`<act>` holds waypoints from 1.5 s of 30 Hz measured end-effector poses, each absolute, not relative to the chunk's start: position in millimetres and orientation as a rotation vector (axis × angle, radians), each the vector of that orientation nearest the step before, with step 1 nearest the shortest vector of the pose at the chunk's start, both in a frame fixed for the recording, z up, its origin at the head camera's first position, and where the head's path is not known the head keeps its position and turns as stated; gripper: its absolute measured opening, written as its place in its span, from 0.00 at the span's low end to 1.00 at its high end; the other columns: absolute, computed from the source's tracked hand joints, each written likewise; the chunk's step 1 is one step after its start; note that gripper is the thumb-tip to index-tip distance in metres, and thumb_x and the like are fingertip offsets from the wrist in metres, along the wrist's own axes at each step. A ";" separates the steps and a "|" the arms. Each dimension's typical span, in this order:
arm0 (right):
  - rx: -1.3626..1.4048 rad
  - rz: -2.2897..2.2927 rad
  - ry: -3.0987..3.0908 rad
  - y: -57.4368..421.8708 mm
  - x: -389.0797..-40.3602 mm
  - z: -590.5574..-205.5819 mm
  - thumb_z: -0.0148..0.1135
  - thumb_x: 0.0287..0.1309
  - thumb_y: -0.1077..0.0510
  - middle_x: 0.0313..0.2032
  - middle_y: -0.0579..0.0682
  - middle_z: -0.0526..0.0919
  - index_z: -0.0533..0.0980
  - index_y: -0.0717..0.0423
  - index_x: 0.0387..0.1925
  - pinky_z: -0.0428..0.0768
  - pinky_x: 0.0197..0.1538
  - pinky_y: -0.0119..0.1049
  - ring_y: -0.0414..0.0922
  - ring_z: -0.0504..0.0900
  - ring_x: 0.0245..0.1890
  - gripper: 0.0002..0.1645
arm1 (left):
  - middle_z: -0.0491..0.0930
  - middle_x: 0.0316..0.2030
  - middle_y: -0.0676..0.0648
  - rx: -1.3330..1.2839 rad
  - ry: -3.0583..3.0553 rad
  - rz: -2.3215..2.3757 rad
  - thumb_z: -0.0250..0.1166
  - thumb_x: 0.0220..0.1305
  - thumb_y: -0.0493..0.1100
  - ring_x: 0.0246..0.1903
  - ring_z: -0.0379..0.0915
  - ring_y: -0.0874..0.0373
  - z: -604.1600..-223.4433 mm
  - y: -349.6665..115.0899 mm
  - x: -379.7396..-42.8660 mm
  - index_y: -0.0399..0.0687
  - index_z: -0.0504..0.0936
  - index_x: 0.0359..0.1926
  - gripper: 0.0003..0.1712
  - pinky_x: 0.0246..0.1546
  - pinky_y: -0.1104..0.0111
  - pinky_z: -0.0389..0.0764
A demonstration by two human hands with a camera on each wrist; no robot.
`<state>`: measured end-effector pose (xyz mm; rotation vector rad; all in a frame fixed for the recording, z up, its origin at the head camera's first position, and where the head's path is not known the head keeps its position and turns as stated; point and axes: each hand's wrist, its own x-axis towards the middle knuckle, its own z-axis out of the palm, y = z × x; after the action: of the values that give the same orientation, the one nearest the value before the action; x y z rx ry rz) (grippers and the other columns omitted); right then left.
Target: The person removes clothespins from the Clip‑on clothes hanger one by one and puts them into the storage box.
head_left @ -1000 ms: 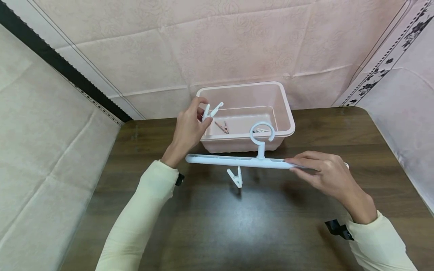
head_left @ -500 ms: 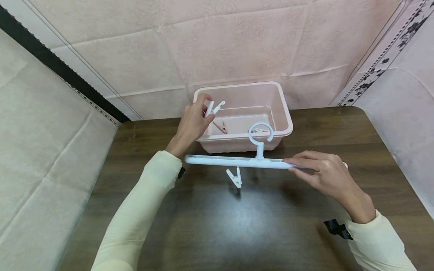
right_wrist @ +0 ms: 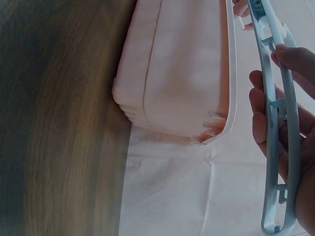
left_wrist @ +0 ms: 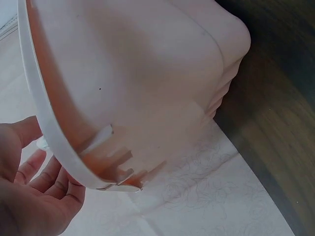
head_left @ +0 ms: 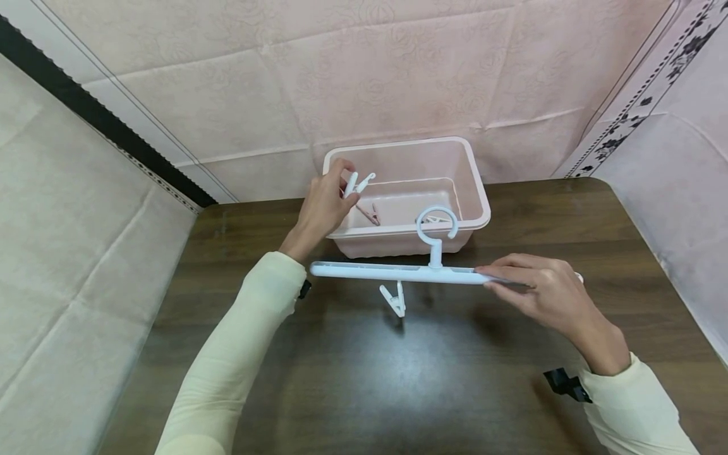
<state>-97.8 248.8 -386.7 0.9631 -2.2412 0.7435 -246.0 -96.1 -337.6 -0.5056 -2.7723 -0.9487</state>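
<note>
My left hand [head_left: 324, 202] pinches a white clothespin [head_left: 359, 184] between thumb and fingers, over the left end of a pale pink plastic bin [head_left: 411, 232]. In the left wrist view, that hand is at the bin's rim and mostly hides the clothespin. My right hand [head_left: 540, 287] grips the right end of a light blue clothes hanger [head_left: 375, 270], held level in front of the bin, its hook [head_left: 421, 230] upward. The right wrist view shows the thumb and fingers around the hanger's slotted frame [right_wrist: 269, 157]. Another white clothespin [head_left: 395, 299] shows just below the hanger's bar.
Inside the bin lie a pinkish-brown clothespin [head_left: 371, 215] and some white clothespins [head_left: 436, 219] partly behind the hook. The bin stands at the back of the dark wooden table [head_left: 352, 379], against a cloth-covered wall [head_left: 398, 76].
My left hand has moved a little to the right and up over the bin with its clothespin, then stayed nearly still. The right hand and hanger have hardly moved.
</note>
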 end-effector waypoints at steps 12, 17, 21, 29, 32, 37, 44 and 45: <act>0.958 0.737 -2.258 248.3 -95.1 -386.7 0.55 0.71 0.38 0.33 0.43 0.86 0.89 0.48 0.39 0.67 0.21 0.26 0.31 0.71 0.20 0.24 | 0.82 0.34 0.43 -0.532 -2.751 -0.953 0.68 0.63 0.34 0.32 0.76 0.51 -338.6 -98.9 -243.1 0.44 0.71 0.60 0.26 0.33 0.61 0.75; 0.959 0.736 -2.241 247.6 -96.1 -387.2 0.55 0.71 0.39 0.33 0.43 0.86 0.89 0.49 0.39 0.66 0.20 0.25 0.31 0.71 0.20 0.24 | 0.82 0.38 0.40 -0.547 -2.729 -0.971 0.68 0.65 0.37 0.35 0.76 0.49 -335.1 -98.9 -237.0 0.44 0.72 0.60 0.24 0.36 0.59 0.77; 0.951 0.735 -2.236 246.4 -96.1 -386.8 0.55 0.71 0.39 0.33 0.43 0.86 0.89 0.49 0.38 0.65 0.20 0.25 0.31 0.70 0.20 0.24 | 0.81 0.41 0.40 -0.591 -2.671 -0.977 0.68 0.65 0.39 0.38 0.76 0.48 -331.9 -98.5 -228.7 0.42 0.73 0.59 0.23 0.38 0.59 0.77; 0.924 0.730 -2.256 243.6 -95.0 -384.0 0.55 0.70 0.37 0.33 0.44 0.86 0.89 0.50 0.38 0.67 0.20 0.26 0.32 0.73 0.20 0.26 | 0.80 0.45 0.39 -0.713 -2.536 -0.975 0.71 0.63 0.37 0.41 0.76 0.46 -329.3 -95.0 -210.5 0.36 0.76 0.56 0.22 0.42 0.59 0.76; 0.924 0.732 -2.261 243.2 -95.5 -383.1 0.55 0.70 0.37 0.34 0.44 0.86 0.89 0.49 0.39 0.67 0.20 0.26 0.32 0.73 0.20 0.25 | 0.80 0.45 0.39 -0.745 -2.490 -0.962 0.71 0.61 0.36 0.42 0.76 0.46 -327.8 -92.0 -202.0 0.36 0.77 0.55 0.22 0.42 0.60 0.76; 0.927 0.736 -2.265 242.9 -96.5 -382.0 0.55 0.70 0.37 0.34 0.44 0.86 0.89 0.49 0.39 0.66 0.20 0.26 0.32 0.73 0.20 0.25 | 0.80 0.45 0.40 -0.816 -2.421 -0.958 0.72 0.61 0.36 0.42 0.77 0.48 -325.1 -85.2 -183.2 0.35 0.78 0.53 0.21 0.42 0.62 0.77; 0.920 0.722 -2.288 242.1 -95.9 -379.7 0.55 0.71 0.37 0.33 0.45 0.86 0.89 0.49 0.39 0.67 0.20 0.26 0.33 0.74 0.20 0.25 | 0.79 0.45 0.43 -0.884 -2.312 -0.969 0.72 0.59 0.34 0.42 0.76 0.49 -324.5 -81.8 -159.2 0.35 0.78 0.51 0.20 0.43 0.63 0.76; 0.919 0.721 -2.288 242.0 -95.8 -379.5 0.55 0.71 0.37 0.33 0.45 0.86 0.89 0.49 0.40 0.67 0.20 0.26 0.33 0.74 0.20 0.25 | 0.80 0.45 0.43 -0.894 -2.298 -0.972 0.72 0.59 0.33 0.41 0.76 0.49 -325.0 -81.9 -156.1 0.35 0.78 0.51 0.20 0.43 0.63 0.76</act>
<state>-95.8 242.0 -379.5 0.9188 -2.2878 0.7211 -156.1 -81.9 -325.0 -0.8937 -2.2977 -0.9721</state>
